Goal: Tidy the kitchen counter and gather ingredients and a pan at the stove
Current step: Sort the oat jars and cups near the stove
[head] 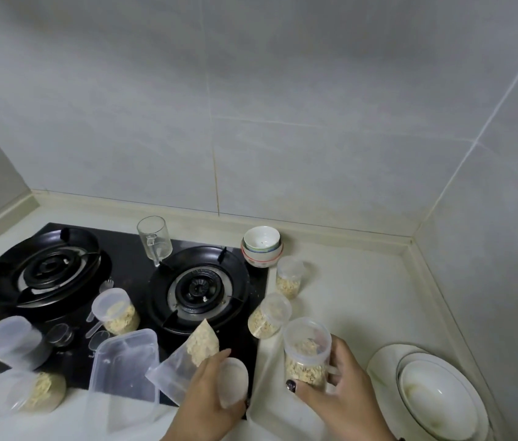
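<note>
We've got the right hand [337, 386] wrapped round a lidded clear plastic jar of oat flakes [307, 354], thumb on the near wall, fingers curled behind, w/ the jar standing on the white counter [362, 300] just off the stove's right edge. The left hand [216, 393] pinches a clear zip bag of flakes [194, 354] against a small frosted cup [234, 381] it also holds, over the front edge of the black gas stove [124, 275].

Handling, as we judge it: the jar is light, stiff, thin-walled, smooth plastic, so a mid-wall wrap is right; squeeze too hard and the lid may pop. Its long axis runs vertical, lid up, approx upright. The bag is soft and floppy, flakes bunched at 1 corner; that corner points up and away from the left hand toward the right burner [199, 289], long axis slanting from near-left to far-right. Best hold is by the empty film, w/ the mouth kept high. We can't tell if the zip is sealed.

Beyond the right hand stand 2 more flake jars [269, 315] [289, 276] and a stack of small bowls [261, 248]. Right of it, nested white plates [436, 389]. Left of the left hand: an empty rectangular container [125, 364], another flake jar [117, 311], a glass mug [155, 238] further back.
</note>
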`<state>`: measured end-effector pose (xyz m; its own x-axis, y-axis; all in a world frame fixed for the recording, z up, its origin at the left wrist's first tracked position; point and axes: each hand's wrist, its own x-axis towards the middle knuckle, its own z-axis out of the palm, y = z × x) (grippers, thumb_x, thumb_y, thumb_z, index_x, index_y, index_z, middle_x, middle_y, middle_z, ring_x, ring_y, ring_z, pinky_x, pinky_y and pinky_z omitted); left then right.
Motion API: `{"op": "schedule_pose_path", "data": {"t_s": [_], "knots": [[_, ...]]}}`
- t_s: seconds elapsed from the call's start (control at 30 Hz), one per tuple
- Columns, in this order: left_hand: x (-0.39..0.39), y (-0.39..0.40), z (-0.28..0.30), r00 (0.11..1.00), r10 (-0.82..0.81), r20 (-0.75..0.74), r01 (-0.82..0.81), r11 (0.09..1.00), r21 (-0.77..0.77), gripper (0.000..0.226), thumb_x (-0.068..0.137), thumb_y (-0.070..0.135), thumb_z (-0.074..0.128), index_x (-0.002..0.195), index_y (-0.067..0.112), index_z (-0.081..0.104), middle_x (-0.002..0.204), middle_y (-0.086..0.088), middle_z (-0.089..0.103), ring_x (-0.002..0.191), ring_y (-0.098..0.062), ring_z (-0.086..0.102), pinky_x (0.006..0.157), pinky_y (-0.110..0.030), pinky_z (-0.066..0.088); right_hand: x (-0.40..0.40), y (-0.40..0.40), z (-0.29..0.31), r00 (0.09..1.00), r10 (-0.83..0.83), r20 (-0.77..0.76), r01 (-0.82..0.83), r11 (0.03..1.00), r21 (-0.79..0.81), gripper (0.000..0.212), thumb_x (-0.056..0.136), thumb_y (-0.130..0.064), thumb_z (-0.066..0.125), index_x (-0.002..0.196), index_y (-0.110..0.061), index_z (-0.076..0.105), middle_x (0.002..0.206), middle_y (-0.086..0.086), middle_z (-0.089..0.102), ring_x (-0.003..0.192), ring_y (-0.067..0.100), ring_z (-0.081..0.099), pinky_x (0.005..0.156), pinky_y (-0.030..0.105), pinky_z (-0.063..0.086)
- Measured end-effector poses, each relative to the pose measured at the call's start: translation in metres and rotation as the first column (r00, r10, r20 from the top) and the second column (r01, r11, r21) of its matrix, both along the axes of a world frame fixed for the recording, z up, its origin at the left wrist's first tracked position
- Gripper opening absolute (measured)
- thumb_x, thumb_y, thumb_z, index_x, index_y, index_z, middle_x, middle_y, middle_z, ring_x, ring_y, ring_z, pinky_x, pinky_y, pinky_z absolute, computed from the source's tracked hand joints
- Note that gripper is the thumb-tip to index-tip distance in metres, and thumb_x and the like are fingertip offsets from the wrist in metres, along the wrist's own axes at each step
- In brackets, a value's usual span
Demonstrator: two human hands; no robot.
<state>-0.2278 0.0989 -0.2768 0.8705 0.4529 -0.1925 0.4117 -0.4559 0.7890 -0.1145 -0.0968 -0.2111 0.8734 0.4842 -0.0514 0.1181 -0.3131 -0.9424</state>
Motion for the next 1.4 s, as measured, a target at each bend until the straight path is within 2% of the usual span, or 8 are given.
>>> {"op": "schedule_pose_path", "data": {"t_s": [0.13,0.23,0.5,0.67,0.83,1.07,1.23,1.4], "knots": [[-0.005,-0.009,-0.017,0.99,0.121,0.073,-0.119,0.992,-0.03,0.084,0.062,0.027,0.076,0.131,0.048,0.033,0.133,0.02,0.046,0.13,-0.007,0.045,0.1,-0.008,0.027,0.002,-0.003,0.0,1.0,-0.014,-0.017,0.014,1.0,0.028,0.083,0.043,-0.039,0.08,0.12,-0.042,0.051,0.112,-0.022,0.065,0.104,0.002,0.063,0.08,0.02,0.052],[0.0,-0.01,-0.007,0.968,0.24,0.075,-0.227,0.963,-0.147,0.088,0.063,0.014,0.086,0.131,0.034,0.034,0.125,0.011,0.048,0.112,-0.005,0.051,0.083,0.003,0.03,0.006,-0.003,0.0,0.999,-0.027,-0.033,0.028,0.998,0.054,0.095,0.042,-0.041,0.081,0.13,-0.038,0.045,0.12,-0.02,0.063,0.109,0.0,0.06,0.085,0.022,0.051],[0.001,0.008,0.042,0.831,0.537,0.145,-0.448,0.801,-0.397,0.059,0.059,0.001,0.088,0.104,0.019,0.055,0.098,-0.002,0.065,0.089,-0.014,0.063,0.066,-0.019,0.045,0.017,0.0,0.008,0.998,0.008,-0.055,0.001,0.988,0.157,0.083,0.05,-0.02,0.086,0.119,-0.046,0.05,0.117,-0.018,0.064,0.108,0.002,0.061,0.084,0.023,0.049],[-0.016,0.008,0.075,0.746,0.636,0.198,-0.379,0.65,-0.659,0.077,0.04,0.031,0.08,0.112,0.016,0.059,0.103,-0.008,0.071,0.095,-0.023,0.068,0.076,-0.032,0.05,0.016,0.006,0.019,0.992,0.099,-0.084,-0.082,0.978,0.191,0.082,0.044,-0.03,0.083,0.116,-0.05,0.05,0.117,-0.016,0.065,0.107,0.005,0.062,0.084,0.028,0.052],[-0.046,0.002,0.093,0.678,0.697,0.232,-0.27,0.53,-0.804,0.079,0.05,0.028,0.078,0.124,0.01,0.057,0.117,-0.021,0.066,0.108,-0.036,0.064,0.085,-0.051,0.052,0.006,0.02,0.028,0.952,0.258,-0.162,-0.216,0.947,0.239,0.075,0.051,-0.015,0.08,0.118,-0.037,0.054,0.11,-0.011,0.069,0.101,0.006,0.066,0.078,0.03,0.053],[-0.1,-0.014,0.102,0.55,0.823,0.142,-0.368,0.391,-0.844,0.101,0.037,0.042,0.094,0.121,-0.001,0.058,0.111,-0.026,0.067,0.101,-0.04,0.066,0.089,-0.055,0.052,-0.019,0.054,0.031,0.772,0.566,-0.289,-0.492,0.82,0.292,0.081,0.04,-0.024,0.087,0.116,-0.028,0.06,0.106,-0.003,0.073,0.097,0.015,0.069,0.072,0.026,0.056],[-0.169,-0.017,0.117,0.426,0.896,0.126,-0.462,0.335,-0.821,0.102,0.027,0.044,0.095,0.115,0.003,0.062,0.107,-0.021,0.07,0.094,-0.035,0.07,0.074,-0.047,0.058,-0.073,0.096,0.041,0.593,0.746,-0.301,-0.674,0.665,0.321,0.094,0.033,-0.053,0.094,0.116,-0.025,0.06,0.109,0.002,0.072,0.102,0.02,0.068,0.083,0.032,0.054],[-0.241,-0.017,0.134,0.317,0.935,0.156,-0.494,0.304,-0.815,0.106,0.02,0.043,0.095,0.113,0.006,0.063,0.099,-0.018,0.073,0.085,-0.031,0.072,0.06,-0.038,0.059,-0.135,0.132,0.058,0.462,0.845,-0.27,-0.8,0.529,0.283,0.095,0.033,-0.059,0.091,0.118,-0.033,0.059,0.113,-0.001,0.07,0.104,0.018,0.067,0.088,0.039,0.055]]}}
